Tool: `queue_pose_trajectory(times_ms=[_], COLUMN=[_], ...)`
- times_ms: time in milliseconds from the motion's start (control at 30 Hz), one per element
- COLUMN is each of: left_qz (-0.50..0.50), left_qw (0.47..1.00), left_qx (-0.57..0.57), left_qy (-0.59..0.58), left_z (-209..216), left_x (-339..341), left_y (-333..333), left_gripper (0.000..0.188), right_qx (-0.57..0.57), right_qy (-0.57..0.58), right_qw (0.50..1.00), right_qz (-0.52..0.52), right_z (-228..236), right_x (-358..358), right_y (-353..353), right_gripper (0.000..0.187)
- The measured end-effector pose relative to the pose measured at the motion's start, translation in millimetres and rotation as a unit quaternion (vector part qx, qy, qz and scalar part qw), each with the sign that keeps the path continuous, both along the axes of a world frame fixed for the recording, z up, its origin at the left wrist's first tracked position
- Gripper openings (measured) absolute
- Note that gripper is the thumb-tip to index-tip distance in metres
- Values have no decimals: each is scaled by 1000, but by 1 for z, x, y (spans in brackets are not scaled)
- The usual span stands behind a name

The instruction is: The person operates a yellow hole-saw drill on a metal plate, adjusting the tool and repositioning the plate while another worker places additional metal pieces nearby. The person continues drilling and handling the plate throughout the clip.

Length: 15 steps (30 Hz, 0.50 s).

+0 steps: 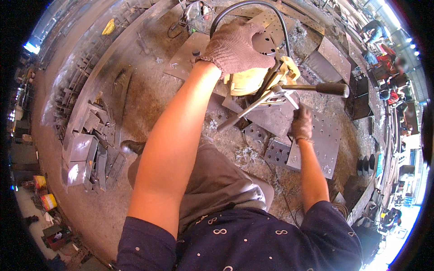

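A yellow magnetic drill (246, 81) stands on steel plates in front of me. My left hand (239, 47), in a brown knit glove, lies over the top of its motor, with thumb and fingers curved round the housing. On the drill's right side is a feed handle with several spokes; one black grip (332, 89) points right and another points down to the left. My gloved right hand (302, 123) is closed round a third spoke, whose grip it hides. The drill bit is out of sight. A drilled steel plate (318, 144) lies beneath my right hand.
A black flexible conduit (248, 3) arches over the drill. Metal shavings (248, 156) and a perforated block (276, 151) lie near my knees. Scrap steel (83, 158) is piled at left, more plates (332, 58) at right. People work at the far right.
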<state>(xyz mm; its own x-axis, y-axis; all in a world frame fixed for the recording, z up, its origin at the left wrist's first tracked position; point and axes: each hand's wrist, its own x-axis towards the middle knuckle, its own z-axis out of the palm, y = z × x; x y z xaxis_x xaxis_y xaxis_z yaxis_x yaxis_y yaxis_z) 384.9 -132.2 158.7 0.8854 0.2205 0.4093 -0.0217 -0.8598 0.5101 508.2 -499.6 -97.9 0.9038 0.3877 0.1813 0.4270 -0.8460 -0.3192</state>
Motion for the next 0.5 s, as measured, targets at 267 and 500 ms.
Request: queue_pose_trajectory(times_ms=[267,500], left_qz=[61,-29], left_qw=[998,999], left_qx=[24,-32], left_qy=[1,30], left_z=[-8,-3], left_x=[-2,0], left_y=[-18,9], left_gripper=[93,94], right_qx=[-53,-54], right_qy=[-104,-91], right_qw=[991,994], right_qz=[64,-1], right_z=[67,65], right_x=[44,-4], right_y=[-14,-7], right_gripper=[37,37])
